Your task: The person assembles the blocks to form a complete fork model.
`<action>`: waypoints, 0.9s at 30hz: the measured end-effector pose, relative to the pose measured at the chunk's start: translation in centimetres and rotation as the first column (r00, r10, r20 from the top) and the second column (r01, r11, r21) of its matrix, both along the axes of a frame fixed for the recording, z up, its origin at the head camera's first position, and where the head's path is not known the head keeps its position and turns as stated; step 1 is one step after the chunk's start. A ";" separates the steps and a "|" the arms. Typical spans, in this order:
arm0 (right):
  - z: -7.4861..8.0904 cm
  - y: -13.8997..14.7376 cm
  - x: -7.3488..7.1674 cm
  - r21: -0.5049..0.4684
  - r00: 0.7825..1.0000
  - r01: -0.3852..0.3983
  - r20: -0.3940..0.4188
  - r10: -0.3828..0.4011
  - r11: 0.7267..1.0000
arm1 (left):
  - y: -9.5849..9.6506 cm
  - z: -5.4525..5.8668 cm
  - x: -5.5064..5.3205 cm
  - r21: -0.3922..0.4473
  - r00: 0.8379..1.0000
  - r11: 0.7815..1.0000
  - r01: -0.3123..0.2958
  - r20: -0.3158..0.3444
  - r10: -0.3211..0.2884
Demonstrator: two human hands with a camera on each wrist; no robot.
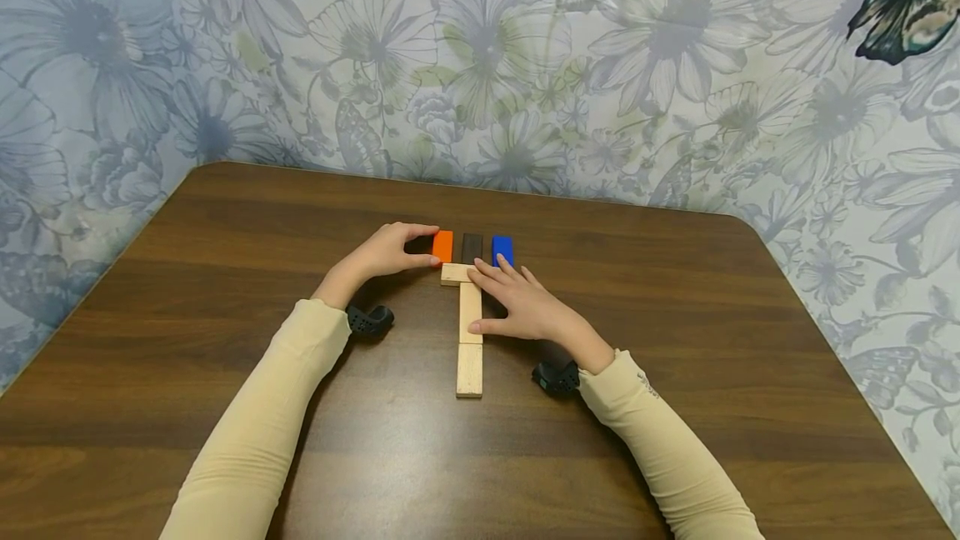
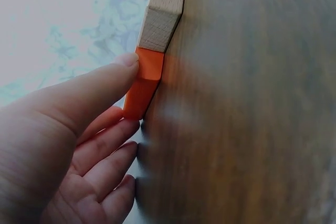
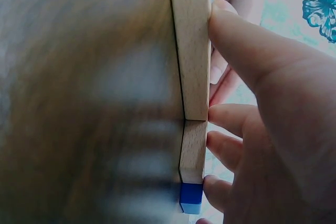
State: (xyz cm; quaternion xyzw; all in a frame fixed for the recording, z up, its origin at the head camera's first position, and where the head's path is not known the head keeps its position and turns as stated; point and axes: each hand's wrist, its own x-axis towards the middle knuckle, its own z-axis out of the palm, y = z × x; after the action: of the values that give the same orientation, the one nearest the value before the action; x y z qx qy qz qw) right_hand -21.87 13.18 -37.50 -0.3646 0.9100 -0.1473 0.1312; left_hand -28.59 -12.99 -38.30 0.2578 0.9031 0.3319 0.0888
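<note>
An orange block (image 1: 444, 247) lies at the far left end of a wooden block figure, and my left hand (image 1: 386, 250) holds it between thumb and index finger. In the left wrist view the orange block (image 2: 143, 83) meets the end of a plain wooden block. My right hand (image 1: 528, 307) rests over the figure with fingers extended. Its thumb touches the upper stem block (image 1: 470, 302), while its fingertips lie on the plain crossbar block (image 1: 453, 274) and by the blue block (image 1: 502, 250). Between orange and blue lies a dark block (image 1: 472, 247).
A lower stem block (image 1: 469, 372) continues the plain column towards me. All blocks lie on a brown wooden table (image 1: 637, 290), with a flower-patterned wall covering (image 1: 517, 90) behind its far edge. Dark wrist straps show on both arms.
</note>
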 end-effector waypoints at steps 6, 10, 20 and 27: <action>0.0 -0.1 0.0 0.000 1.000 0.002 0.002 -0.002 1.000 | 0.0 -0.2 0.0 0.003 1.000 1.000 0.000 -0.003 0.000; 0.0 -0.1 0.1 0.003 1.000 0.004 0.000 -0.004 1.000 | -0.1 -0.3 0.0 0.011 1.000 1.000 0.004 0.002 -0.004; -0.1 -0.3 -0.1 -0.023 1.000 -0.014 -0.008 0.014 1.000 | -0.8 -0.4 0.3 0.059 0.999 0.998 0.007 0.046 -0.009; 1.0 1.5 -0.8 -0.162 0.999 0.044 -0.002 -0.045 0.986 | -1.7 -0.4 0.6 0.088 0.996 0.995 -0.053 0.073 0.047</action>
State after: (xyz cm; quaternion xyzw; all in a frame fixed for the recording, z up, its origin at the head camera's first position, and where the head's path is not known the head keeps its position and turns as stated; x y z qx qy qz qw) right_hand -22.64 14.64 -36.47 -0.3540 0.9034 -0.2224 0.0953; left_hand -28.01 -14.73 -38.69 0.2269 0.8896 0.3834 0.1005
